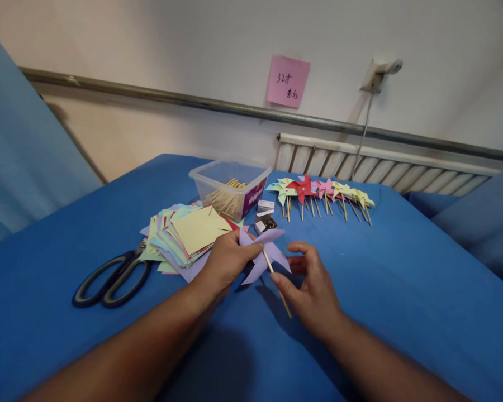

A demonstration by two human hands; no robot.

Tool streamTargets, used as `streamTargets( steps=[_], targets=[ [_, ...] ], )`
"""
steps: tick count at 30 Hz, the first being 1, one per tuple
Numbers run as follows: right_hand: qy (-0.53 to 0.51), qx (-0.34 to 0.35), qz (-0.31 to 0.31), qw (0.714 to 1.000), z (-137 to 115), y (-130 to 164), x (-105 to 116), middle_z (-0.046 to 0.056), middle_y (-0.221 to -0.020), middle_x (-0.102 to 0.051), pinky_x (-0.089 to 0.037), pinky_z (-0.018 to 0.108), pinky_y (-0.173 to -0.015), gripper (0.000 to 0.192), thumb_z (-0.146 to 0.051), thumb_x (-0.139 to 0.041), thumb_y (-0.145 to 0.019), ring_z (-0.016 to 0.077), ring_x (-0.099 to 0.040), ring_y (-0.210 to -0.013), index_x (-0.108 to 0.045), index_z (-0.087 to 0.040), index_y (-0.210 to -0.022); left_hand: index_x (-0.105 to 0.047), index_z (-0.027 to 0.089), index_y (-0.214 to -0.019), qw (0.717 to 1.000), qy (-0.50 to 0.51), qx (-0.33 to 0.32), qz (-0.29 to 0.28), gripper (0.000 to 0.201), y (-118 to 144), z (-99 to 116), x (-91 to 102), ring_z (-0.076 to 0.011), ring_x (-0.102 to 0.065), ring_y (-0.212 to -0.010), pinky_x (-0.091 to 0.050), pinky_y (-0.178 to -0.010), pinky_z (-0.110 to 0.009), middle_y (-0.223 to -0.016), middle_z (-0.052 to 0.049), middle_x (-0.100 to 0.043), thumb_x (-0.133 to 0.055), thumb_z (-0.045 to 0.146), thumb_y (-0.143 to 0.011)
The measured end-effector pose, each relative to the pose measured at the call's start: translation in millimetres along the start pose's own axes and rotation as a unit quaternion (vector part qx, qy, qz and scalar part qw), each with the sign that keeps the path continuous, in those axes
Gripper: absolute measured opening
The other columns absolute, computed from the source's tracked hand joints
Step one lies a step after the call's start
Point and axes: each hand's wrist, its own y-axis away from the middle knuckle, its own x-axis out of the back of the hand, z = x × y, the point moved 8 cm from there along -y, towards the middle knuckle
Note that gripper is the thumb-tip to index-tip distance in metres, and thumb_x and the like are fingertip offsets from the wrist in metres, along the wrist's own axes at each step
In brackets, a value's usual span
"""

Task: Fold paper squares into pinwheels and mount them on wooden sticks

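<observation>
Head view: you hold a purple pinwheel over the blue-covered table, between you and its far edge. Your left hand pinches it, thumb pressed on the middle where the wooden stick meets the paper. The stick slants down towards you and to the right. Your right hand is loosely parted: its thumb tip is at the stick, while the fingers curve away beside the right blade.

Just left of your left hand lies a fanned stack of coloured paper squares, pale yellow on top. Dark-handled scissors lie on the stack's left side, the nearest of these things to the table's left edge; their blades are mostly hidden by the paper.

Towards the far edge, behind the stack, stands a clear plastic tub with loose sticks inside. Beside its right front corner you have a small open box of pins, with a white box behind it. Further right, along the far edge, pinwheels lie in a row: pale blue and green, red, pink, then yellow, their sticks pointing your way.
</observation>
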Motion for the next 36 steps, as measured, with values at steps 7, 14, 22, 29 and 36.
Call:
streamTargets(
  steps=[7, 14, 22, 29, 36],
  targets=[
    [0.203, 0.137, -0.102, 0.964, -27.8, 7.1, -18.8, 0.01, -0.104, -0.062, -0.05, 0.038, -0.078, 0.034, -0.019, -0.054, -0.087, 0.0225, -0.06, -0.09, -0.055, -0.022, -0.121, -0.06, 0.015, -0.071, 1.0, 0.002, -0.024, 0.014, 0.021, -3.0, -2.4, 2.6, -0.0114, -0.051, -0.049, -0.037, -0.047, -0.023, -0.058, 0.002, -0.059, -0.072, 0.028, -0.06],
    [0.195, 0.164, -0.104, 0.961, -23.0, 10.1, -24.5, 0.011, -0.099, -0.068, -0.052, 0.035, -0.076, 0.04, -0.014, -0.043, -0.091, 0.0218, -0.065, -0.089, -0.051, -0.014, -0.13, -0.058, 0.015, -0.074, 0.999, 0.042, -0.021, -0.002, 0.024, -1.1, -7.7, -2.9, -0.0124, -0.054, -0.054, -0.041, -0.051, -0.024, -0.062, 0.0, -0.06, -0.073, 0.03, -0.063],
    [0.159, 0.17, -0.067, 0.97, -16.2, 5.1, -12.1, 0.009, -0.107, -0.07, -0.053, 0.033, -0.082, 0.04, -0.014, -0.043, -0.092, 0.0192, -0.066, -0.094, -0.052, -0.019, -0.131, -0.061, 0.012, -0.079, 0.991, 0.096, 0.001, -0.097, 0.023, 3.8, -4.6, -15.4, -0.0134, -0.056, -0.059, -0.045, -0.056, -0.026, -0.068, -0.003, -0.062, -0.068, 0.033, -0.07],
    [0.051, 0.079, -0.035, 0.995, -4.5, -3.1, 0.1, 0.003, -0.099, -0.071, -0.054, 0.028, -0.075, 0.035, -0.02, -0.049, -0.091, 0.0162, -0.068, -0.084, -0.059, -0.024, -0.124, -0.064, 0.014, -0.09, 0.974, 0.16, -0.017, -0.161, 0.028, 9.2, 10.8, -20.6, -0.0154, -0.064, -0.073, -0.049, -0.071, -0.027, -0.082, -0.005, -0.07, -0.068, 0.01, -0.063],
    [-0.043, -0.027, -0.065, 0.997, 3.7, -1.5, -8.9, -0.001, -0.077, -0.067, -0.05, 0.022, -0.059, 0.024, -0.024, -0.051, -0.09, 0.0103, -0.062, -0.06, -0.066, -0.022, -0.108, -0.063, 0.015, -0.091, 0.978, 0.17, -0.03, -0.113, 0.036, 10.2, 10.2, -19.7, -0.0177, -0.067, -0.078, -0.051, -0.072, -0.029, -0.086, -0.005, -0.072, -0.079, 0.018, -0.059]
  ],
)
